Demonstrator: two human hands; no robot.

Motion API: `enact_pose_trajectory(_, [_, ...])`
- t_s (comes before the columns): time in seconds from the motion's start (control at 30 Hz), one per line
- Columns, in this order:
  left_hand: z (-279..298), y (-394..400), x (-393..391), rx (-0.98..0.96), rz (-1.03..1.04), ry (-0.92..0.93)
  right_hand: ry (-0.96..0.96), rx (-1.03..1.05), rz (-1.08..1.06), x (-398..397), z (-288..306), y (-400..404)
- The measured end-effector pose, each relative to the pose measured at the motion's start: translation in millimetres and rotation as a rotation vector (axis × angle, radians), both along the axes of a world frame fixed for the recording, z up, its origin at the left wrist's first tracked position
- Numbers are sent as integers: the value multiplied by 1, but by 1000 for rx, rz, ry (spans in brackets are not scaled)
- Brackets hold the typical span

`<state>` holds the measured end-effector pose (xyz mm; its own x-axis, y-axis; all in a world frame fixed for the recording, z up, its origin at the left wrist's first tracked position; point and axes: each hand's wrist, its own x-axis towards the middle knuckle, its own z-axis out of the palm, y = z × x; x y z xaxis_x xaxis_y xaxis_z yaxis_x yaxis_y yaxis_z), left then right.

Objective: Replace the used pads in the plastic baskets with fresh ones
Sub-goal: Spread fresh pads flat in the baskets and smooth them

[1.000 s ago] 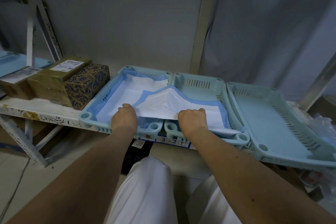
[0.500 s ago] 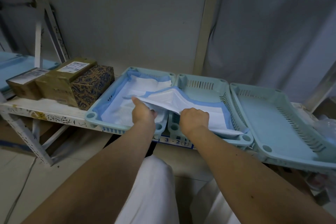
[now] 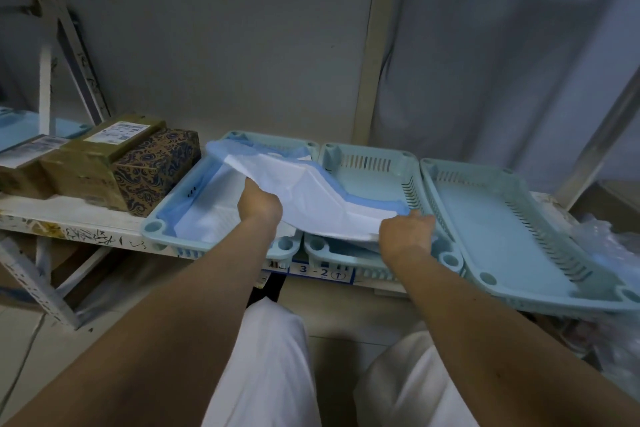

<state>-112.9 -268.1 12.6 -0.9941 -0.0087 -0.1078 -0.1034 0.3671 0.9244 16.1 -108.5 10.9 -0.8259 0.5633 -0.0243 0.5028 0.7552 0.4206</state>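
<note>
At centre frame the left hand (image 3: 259, 202) and the right hand (image 3: 405, 233) each grip an edge of a white-and-blue pad (image 3: 304, 191), held lifted across the left basket (image 3: 173, 218) and the middle basket (image 3: 367, 163). A third basket (image 3: 491, 215) sits at right, tilted.

The three baskets, left (image 3: 180, 215), middle (image 3: 374, 177) and right (image 3: 502, 218), are pale aqua. The lifted pad (image 3: 311, 198) is white with a blue border; the pad (image 3: 207, 218) lying in the left basket has the same white middle and blue edge. One box (image 3: 156, 173) is brown with a dark blue paisley pattern; the box (image 3: 90, 166) beside it is plain olive-brown with a white label. The shelf (image 3: 69, 218) is white with dark scuffs. Its tag (image 3: 320, 270) is white with blue print. The trousers (image 3: 270, 367) are white, the wall (image 3: 225, 45) grey.
</note>
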Motion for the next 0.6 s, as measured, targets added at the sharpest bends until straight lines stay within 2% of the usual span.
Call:
enact_pose_trajectory(0.1, [-5,-2,-6,-165,-71,199,155,64,67,9,14,7])
enact_pose_trajectory(0.2, [-7,4,-4,-231,-212,225,344,109,320,4,27,-3])
enact_pose_trajectory(0.27, [-4,8,-3,-285,-251,242,361,44,512,-3,32,-19])
enact_pose_trajectory(0.33, [-1,14,-3,-291,-281,242,316,-90,640,-8,37,-36])
enact_pose_trajectory(0.4, [3,20,-4,-254,-289,226,256,-233,679,-14,42,-50])
enact_pose_trajectory(0.53, [7,30,-7,-126,-333,152,48,-460,631,-24,41,-68])
enact_pose_trajectory(0.6, [9,35,-8,-113,-367,133,-74,-580,534,-29,41,-75])
